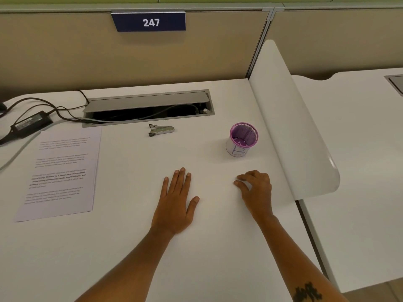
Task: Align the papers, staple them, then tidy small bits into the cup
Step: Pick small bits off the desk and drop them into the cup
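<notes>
Facing you is a white desk (122,236) backed by a tan partition bearing a "247" sign (150,22); a white curved divider (292,127) closes the right edge, with a neighbouring desk beyond it; the near and centre surface lies bare, giving open room. Your left hand (176,199) rests flat, fingers spread, holding nothing; your right hand (256,188) is curled, thumb and forefinger pinched on a small white bit, too small to identify. The papers (61,171) lie at far left, well apart from both hands; the stapler (161,130) sits just before the open cable tray (148,110); the purple mesh cup (242,138) stands upright near the divider, beyond your right hand; a power adapter (30,124) and cables crowd the far left corner.
</notes>
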### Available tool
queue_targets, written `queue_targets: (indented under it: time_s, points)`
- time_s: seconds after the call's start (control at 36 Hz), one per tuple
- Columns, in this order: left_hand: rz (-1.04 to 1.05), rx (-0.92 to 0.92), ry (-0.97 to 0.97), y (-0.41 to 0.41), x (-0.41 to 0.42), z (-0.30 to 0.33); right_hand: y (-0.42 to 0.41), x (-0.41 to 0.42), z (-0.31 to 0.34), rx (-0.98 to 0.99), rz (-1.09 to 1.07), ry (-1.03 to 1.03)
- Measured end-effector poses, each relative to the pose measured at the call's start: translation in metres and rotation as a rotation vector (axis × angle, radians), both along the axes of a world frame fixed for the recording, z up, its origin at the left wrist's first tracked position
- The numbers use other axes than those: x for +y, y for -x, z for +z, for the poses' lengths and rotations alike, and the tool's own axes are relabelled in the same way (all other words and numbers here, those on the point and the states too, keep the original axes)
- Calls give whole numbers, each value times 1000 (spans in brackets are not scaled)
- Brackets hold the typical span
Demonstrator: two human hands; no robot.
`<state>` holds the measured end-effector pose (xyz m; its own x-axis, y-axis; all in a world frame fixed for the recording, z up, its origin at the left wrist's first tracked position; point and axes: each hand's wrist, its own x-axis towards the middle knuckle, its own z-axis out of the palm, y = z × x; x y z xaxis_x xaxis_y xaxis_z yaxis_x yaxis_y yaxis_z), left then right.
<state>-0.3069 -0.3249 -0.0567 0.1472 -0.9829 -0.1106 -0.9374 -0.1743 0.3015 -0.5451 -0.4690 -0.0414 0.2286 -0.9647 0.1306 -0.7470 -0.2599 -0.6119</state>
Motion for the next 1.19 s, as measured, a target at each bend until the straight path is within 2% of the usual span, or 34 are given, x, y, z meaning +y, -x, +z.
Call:
queue_targets:
  time_s: [0.31, 0.69, 1.08, 1.19]
  points:
    - [1, -1, 3, 0, 0, -1, -1, -10, 4, 40, 84, 10]
    - [0, 17, 21, 1, 0, 1, -18, -3, 2, 299, 114, 178]
    - [3, 20, 28, 1, 1, 2, -21, 1, 0, 499, 143, 156]
    - [5, 25, 30, 1, 1, 2, -15, -2, 3, 401, 119, 75]
